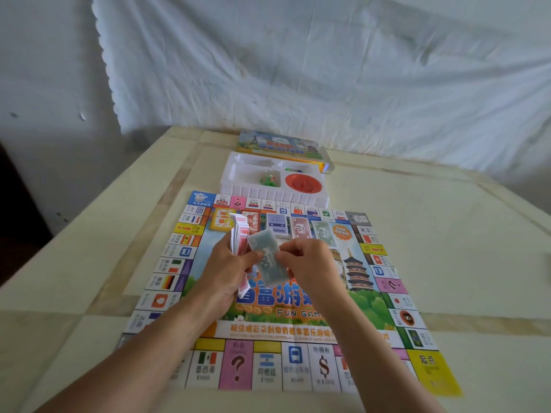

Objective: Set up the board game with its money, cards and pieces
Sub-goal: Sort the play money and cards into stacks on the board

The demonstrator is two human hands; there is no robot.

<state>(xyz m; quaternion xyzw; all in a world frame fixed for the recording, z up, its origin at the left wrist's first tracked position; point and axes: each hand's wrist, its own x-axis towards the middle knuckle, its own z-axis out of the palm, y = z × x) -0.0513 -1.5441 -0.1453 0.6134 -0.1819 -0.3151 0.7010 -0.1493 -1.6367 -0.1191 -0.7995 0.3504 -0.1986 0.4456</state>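
The left hand (226, 263) gripped a fanned stack of red notes (240, 236), while the right hand (310, 263) pinched a grey-green note (264, 248) against it, above the game board (268, 362). Blue (277, 223), red (300, 229) and green (323, 232) money piles lay along the board's far side, with the white tray (238, 186) beyond.

Game board (268, 365) flat on bench (447, 234). Left hand (229, 272) grips a loose red paper stack (240, 236); right hand (310, 263) pinches a grey-green wrapped pack (265, 251), both over the board's middle. Blue pile (278, 224), red pile (300, 228) and green pile (323, 232) lie in a row near the far edge. White tray (235, 174) beyond the board holds a red disc (303, 180) and green pieces (268, 179).
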